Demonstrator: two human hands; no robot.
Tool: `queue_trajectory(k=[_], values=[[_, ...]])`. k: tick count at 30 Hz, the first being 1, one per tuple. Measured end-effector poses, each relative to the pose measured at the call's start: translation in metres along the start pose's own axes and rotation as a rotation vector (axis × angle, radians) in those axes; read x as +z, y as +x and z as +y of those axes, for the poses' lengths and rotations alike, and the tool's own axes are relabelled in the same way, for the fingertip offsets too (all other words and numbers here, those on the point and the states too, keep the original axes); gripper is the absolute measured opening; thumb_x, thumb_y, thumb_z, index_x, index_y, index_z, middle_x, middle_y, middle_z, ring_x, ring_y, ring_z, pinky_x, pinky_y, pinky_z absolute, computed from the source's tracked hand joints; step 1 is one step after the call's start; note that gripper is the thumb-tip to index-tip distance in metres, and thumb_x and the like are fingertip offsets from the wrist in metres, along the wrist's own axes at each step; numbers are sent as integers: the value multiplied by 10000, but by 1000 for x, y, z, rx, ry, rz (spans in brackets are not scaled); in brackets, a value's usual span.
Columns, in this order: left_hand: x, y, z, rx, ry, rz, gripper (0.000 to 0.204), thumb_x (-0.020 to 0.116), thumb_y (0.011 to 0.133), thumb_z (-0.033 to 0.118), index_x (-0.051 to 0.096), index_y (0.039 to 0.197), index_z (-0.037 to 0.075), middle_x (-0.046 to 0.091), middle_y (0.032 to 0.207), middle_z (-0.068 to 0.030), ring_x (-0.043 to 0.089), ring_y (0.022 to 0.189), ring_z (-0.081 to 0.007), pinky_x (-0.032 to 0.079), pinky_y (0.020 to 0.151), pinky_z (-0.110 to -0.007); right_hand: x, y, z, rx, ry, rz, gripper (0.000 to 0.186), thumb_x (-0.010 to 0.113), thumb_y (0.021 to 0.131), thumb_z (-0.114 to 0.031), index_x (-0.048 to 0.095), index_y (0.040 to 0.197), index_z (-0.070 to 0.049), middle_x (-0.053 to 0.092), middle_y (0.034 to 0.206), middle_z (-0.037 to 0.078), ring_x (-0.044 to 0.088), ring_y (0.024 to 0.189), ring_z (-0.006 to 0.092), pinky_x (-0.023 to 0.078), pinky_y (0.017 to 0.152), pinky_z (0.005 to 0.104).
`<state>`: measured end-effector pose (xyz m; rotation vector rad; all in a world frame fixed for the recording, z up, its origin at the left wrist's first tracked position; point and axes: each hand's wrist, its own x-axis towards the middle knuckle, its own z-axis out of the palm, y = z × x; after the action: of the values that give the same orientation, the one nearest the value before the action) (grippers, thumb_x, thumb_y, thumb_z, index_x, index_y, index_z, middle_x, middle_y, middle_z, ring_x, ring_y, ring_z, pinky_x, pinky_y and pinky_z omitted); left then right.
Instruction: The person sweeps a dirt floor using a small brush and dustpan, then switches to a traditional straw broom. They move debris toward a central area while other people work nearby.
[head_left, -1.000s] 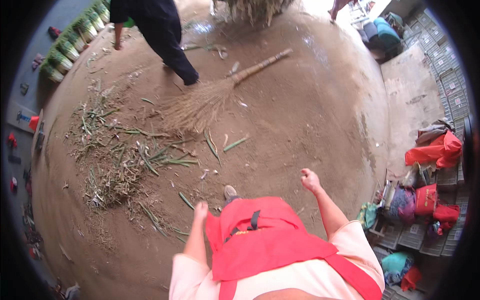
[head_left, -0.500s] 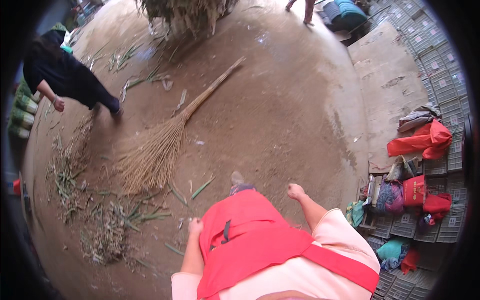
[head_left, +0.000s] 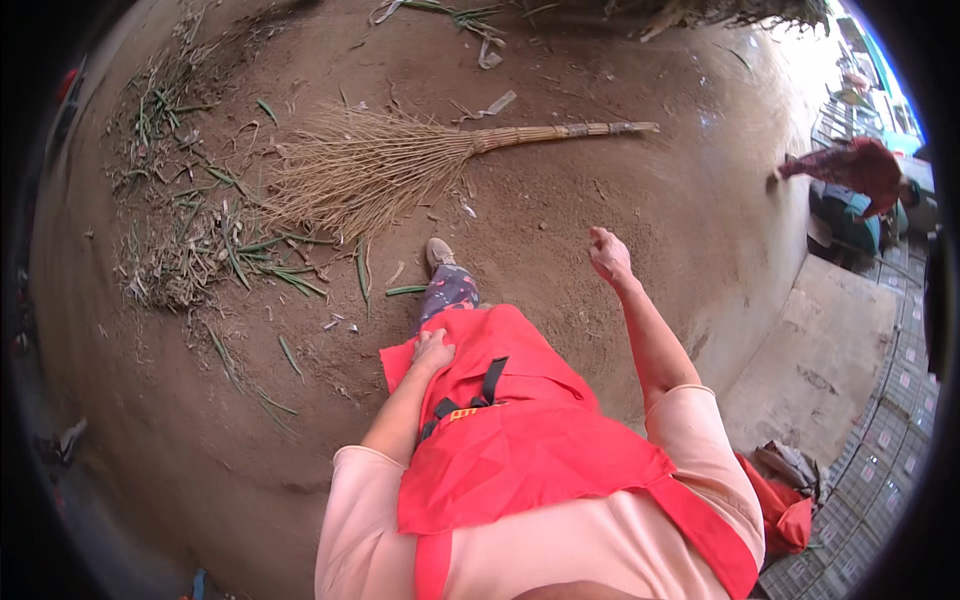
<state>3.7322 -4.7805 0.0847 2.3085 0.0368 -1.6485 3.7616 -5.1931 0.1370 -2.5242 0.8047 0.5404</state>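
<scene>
My left hand (head_left: 432, 352) rests against the side of the red apron (head_left: 540, 350) I wear, its fingers loosely bent and holding nothing that shows. Out in front and to the right, my right hand (head_left: 610, 258) hangs in the air above the dirt floor, empty, with fingers loosely curled. Ahead lies a large twig broom (head_left: 400, 165), flat on the ground. Its fanned bristles point left and its bound handle points right. Neither hand touches it. One of my shoes (head_left: 438, 254) is on the floor just short of the bristles.
Piles of dry plant scraps and green leaves (head_left: 180, 250) lie left of the broom. At the far right a person in dark red (head_left: 860, 175) bends near teal bundles. Grey plastic crates (head_left: 890, 450) and a flat board (head_left: 820, 350) line the right side.
My view has turned and moved forward, so the broom is closer and looks more level. The person in dark clothes on the left is out of view. My right arm reaches farther forward.
</scene>
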Motion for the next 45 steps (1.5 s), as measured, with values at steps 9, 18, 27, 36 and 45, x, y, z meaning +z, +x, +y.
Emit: queue_trajectory(k=[9,18,27,36,45], values=[[-12,50,44,-359,-145,-181,905,581,767,493,83,1442,153,185,1444,-221,264,1298,-419,285,1045,-491,1,108,8,25,-313,-281,474,507,716,-107,531,1189,-118,560,1152,136,507,1090,328,418,907,413],[32,137,116,-588,-313,13,876,610,760,505,151,1420,158,298,1342,-275,369,1198,-419,386,936,-493,150,321,-27,-373,-539,-243,377,507,721,-93,539,1095,-60,568,1056,147,492,1062,317,386,889,414],[49,168,135,-346,-372,419,582,691,711,315,492,1206,85,430,1220,-227,430,1111,-407,394,911,-492,286,520,-44,-621,-769,-103,647,526,726,-52,323,1340,-55,432,1261,169,388,1196,330,344,945,487],[26,176,124,-316,-397,353,568,674,708,309,498,1172,34,414,1201,-258,434,1082,-425,386,896,-490,350,594,-26,-767,-623,-28,586,639,739,-158,384,1262,-85,503,1188,136,412,1177,321,291,974,469],[8,224,110,-114,-559,706,392,643,784,273,557,1095,50,529,1096,-146,493,1029,-340,385,885,-429,282,508,-93,-932,-682,-347,451,637,763,-406,469,971,-43,545,930,182,508,901,347,379,811,448]])
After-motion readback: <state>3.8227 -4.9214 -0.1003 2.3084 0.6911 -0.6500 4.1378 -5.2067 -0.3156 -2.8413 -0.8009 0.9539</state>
